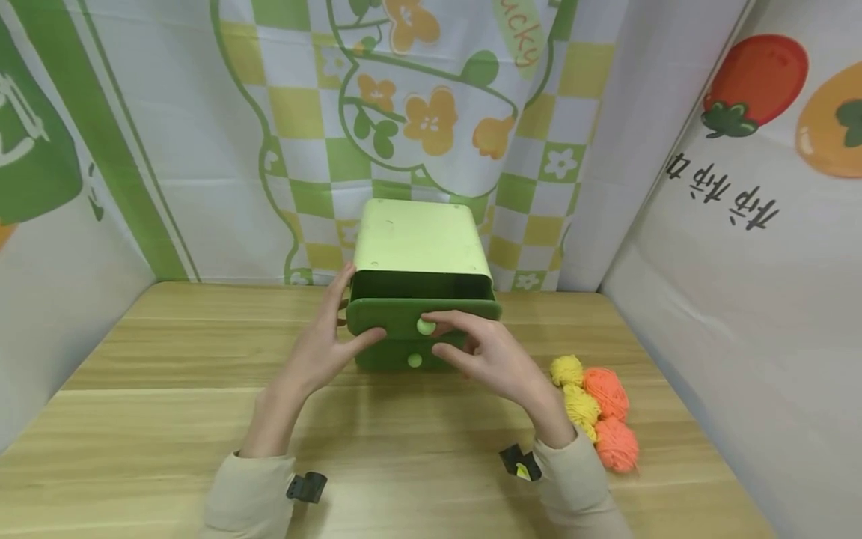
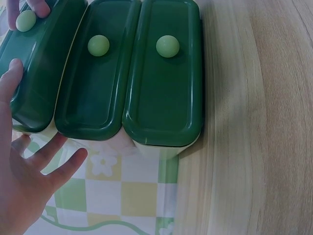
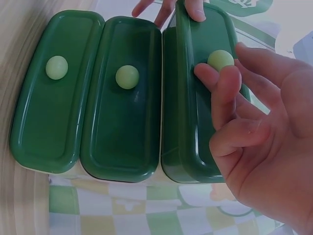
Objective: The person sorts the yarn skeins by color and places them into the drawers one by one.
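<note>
A small light-green cabinet (image 1: pixel 420 236) with dark-green drawers stands on the table. Its top drawer (image 1: pixel 387 314) is pulled partly out, leaving a dark gap above the front. My right hand (image 1: pixel 494 355) pinches that drawer's round pale knob (image 3: pixel 221 58) with its fingertips. Along the cabinet's left side, my left hand (image 1: pixel 319 348) rests with fingers spread and fairly straight. Its thumb (image 2: pixel 13 73) reaches over the left end of the top drawer's front. Both wrist views show the middle drawer (image 3: pixel 124 132) and the bottom drawer (image 2: pixel 164 98) closed, each with a similar knob.
Several yellow yarn balls (image 1: pixel 581 408) and orange yarn balls (image 1: pixel 616 445) lie together right of my right forearm. A patterned curtain (image 1: pixel 417 112) hangs close behind the cabinet. Printed side walls (image 1: pixel 727 299) flank the wooden table (image 1: pixel 168 419).
</note>
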The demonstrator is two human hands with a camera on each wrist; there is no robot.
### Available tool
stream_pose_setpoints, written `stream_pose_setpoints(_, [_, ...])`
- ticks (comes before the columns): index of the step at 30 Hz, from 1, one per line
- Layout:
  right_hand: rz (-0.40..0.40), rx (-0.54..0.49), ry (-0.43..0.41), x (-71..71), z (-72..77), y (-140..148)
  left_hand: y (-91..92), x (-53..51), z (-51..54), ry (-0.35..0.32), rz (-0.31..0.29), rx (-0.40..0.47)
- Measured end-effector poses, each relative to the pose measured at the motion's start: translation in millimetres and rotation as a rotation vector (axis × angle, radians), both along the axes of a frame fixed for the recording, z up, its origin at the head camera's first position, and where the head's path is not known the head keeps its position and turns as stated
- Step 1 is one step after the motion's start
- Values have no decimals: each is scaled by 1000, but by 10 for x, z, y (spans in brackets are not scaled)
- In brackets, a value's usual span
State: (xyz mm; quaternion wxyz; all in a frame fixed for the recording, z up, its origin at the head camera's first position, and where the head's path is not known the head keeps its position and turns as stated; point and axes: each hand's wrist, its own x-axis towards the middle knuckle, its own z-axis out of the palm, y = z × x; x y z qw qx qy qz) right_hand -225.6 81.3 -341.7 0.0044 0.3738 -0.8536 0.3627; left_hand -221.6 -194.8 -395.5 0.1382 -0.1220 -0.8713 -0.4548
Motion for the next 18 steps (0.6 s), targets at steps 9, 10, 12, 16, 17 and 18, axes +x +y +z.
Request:
stream_pose_setpoints(9, [-24, -8, -4, -15, -26, -13, 5, 7, 6, 8, -5, -6])
stream_pose_setpoints(10, [-25, -10, -3, -21, -32, -14, 6, 9, 6, 8, -6, -6])
stream_pose_setpoints(12, [-27, -12, 9, -35, -48, -17, 6, 9, 4, 10, -9, -3])
stream_pose_setpoints(16, [-33, -7, 42, -72, -86, -29, 5, 6, 9, 17, -11, 6])
stream_pose_setpoints(17, [-35, -5, 49, -81, -96, -32, 5, 4, 10, 18, -10, 8])
stream_pose_setpoints(18, [-38, -4, 55, -89, -103, -35, 4, 3, 10, 21, -11, 6])
